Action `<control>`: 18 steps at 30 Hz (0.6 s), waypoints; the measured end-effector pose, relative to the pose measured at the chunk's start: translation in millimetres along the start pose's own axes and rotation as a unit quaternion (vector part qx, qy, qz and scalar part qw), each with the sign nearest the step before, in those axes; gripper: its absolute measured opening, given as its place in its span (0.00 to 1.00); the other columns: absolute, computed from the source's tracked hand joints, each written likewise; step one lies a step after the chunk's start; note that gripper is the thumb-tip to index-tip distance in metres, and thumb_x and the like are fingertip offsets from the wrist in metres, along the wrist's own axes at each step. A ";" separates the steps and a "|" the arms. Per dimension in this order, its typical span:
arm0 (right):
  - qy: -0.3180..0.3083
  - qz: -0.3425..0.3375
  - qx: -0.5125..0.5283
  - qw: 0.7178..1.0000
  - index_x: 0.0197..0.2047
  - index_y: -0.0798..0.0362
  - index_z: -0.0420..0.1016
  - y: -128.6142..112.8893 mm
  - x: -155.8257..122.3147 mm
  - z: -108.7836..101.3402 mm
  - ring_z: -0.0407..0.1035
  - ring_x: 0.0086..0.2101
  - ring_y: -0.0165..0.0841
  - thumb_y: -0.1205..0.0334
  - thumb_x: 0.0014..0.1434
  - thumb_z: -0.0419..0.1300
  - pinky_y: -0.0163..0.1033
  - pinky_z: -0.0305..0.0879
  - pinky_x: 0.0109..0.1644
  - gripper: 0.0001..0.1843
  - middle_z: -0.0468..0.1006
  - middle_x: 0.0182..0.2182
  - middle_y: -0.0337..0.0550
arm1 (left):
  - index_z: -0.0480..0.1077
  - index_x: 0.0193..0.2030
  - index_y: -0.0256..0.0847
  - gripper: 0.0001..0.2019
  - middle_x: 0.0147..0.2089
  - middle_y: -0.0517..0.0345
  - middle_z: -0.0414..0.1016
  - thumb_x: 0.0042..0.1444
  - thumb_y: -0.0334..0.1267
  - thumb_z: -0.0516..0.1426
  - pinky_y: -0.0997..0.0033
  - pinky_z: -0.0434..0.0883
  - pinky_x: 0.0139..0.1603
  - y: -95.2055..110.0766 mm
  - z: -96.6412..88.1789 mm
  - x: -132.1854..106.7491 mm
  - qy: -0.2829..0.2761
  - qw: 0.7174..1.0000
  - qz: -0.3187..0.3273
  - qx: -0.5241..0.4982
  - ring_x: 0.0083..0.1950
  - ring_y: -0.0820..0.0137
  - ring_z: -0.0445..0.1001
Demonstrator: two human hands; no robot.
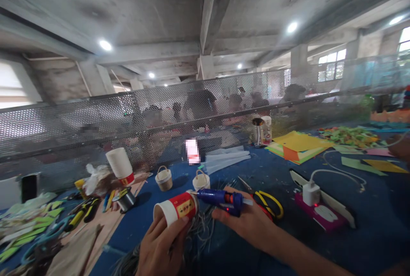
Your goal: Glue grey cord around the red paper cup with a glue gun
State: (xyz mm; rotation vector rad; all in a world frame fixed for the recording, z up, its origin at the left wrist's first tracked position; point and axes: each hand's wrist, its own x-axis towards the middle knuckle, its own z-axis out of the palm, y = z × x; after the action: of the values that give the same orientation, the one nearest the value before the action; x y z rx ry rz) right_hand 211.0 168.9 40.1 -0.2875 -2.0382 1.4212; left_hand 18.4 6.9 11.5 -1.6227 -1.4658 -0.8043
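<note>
My left hand (165,242) is closed around a red and white paper cup (181,208), which lies on its side with its open mouth toward the left. In my right hand (238,220) is a blue glue gun (221,198), with a red light glowing on its body and a pale glue stick showing at the rear. The gun's nozzle points left and meets the cup near its base end; whether glue is coming out is too small to tell. Loose grey cord (203,227) lies beneath the cup. Behind stand two small white baskets with handles, one left (164,179) and one partly hidden (201,181).
Yellow-handled scissors (270,205) lie beside my right hand. A purple power strip (317,211) with a white charger (310,192) sits to the right. Stacked paper cups (119,162), a wire spool (126,200) and pliers (85,211) are left. A perforated metal screen (134,118) stands behind.
</note>
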 end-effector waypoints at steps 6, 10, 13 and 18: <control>0.040 0.030 0.032 0.998 0.39 0.50 0.74 18.6 7.9 2.1 0.63 0.23 0.28 0.44 0.56 0.66 0.33 0.62 0.28 0.18 0.70 0.23 0.32 | 0.72 0.44 0.45 0.07 0.37 0.53 0.85 0.60 0.38 0.59 0.61 0.80 0.40 6.3 3.0 -3.9 0.052 0.993 -0.101 0.016 0.35 0.59 0.84; 0.078 0.036 0.017 0.996 0.37 0.53 0.76 32.3 14.7 -0.5 0.67 0.22 0.30 0.43 0.59 0.63 0.34 0.64 0.26 0.19 0.75 0.23 0.36 | 0.72 0.46 0.45 0.10 0.39 0.54 0.84 0.59 0.44 0.60 0.67 0.80 0.38 8.1 4.2 -5.0 0.056 0.979 -0.198 -0.014 0.38 0.61 0.84; 0.103 -0.026 -0.090 0.990 0.41 0.52 0.74 35.4 19.0 -12.0 0.71 0.30 0.33 0.49 0.60 0.62 0.35 0.67 0.34 0.14 0.78 0.29 0.39 | 0.71 0.46 0.45 0.11 0.41 0.57 0.83 0.58 0.45 0.61 0.70 0.79 0.37 9.8 4.5 -2.3 0.055 0.961 -0.267 -0.053 0.36 0.64 0.83; 0.084 0.001 -0.395 0.915 0.56 0.53 0.67 42.0 29.4 -38.3 0.71 0.49 0.40 0.69 0.56 0.60 0.40 0.63 0.53 0.23 0.77 0.50 0.48 | 0.72 0.46 0.46 0.12 0.40 0.59 0.82 0.57 0.45 0.62 0.74 0.78 0.33 12.8 4.8 2.1 0.065 0.940 -0.311 -0.122 0.34 0.67 0.82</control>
State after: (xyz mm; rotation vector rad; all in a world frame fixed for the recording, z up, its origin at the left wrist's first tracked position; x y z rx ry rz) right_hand 204.1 229.7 21.5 -0.7142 -2.3636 0.4728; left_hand 31.0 11.9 9.1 -1.2347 -1.8624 -1.4645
